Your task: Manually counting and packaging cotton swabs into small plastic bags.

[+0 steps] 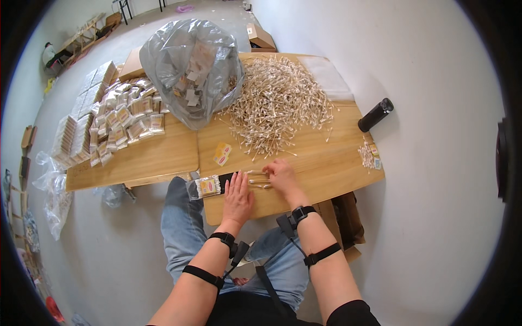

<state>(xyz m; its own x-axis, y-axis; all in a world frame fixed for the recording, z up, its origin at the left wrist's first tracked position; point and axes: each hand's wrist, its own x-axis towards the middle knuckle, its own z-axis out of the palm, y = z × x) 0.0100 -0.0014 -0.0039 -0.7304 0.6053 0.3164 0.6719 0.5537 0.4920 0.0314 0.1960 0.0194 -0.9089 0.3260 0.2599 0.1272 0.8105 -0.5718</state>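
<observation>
My left hand (237, 198) lies with its fingers stretched out over a black flat piece (226, 179) at the table's near edge. Just left of it, a clear packet of cotton swabs (207, 187) with a yellow and white label sticks out past the edge. Several loose cotton swabs (260, 181) lie side by side between my two hands. My right hand (283, 176) is bent over their right ends, its fingers closed on them; how many it grips is hidden. Beyond my hands lies a small yellow and white card (222, 154).
A big heap of loose cotton swabs (280, 103) covers the far right of the wooden table (321, 163). Beside it stands a grey plastic bag (190, 70) with paper pieces. Filled packets (122, 117) are piled at left. A black bottle (375, 115) stands at the right edge.
</observation>
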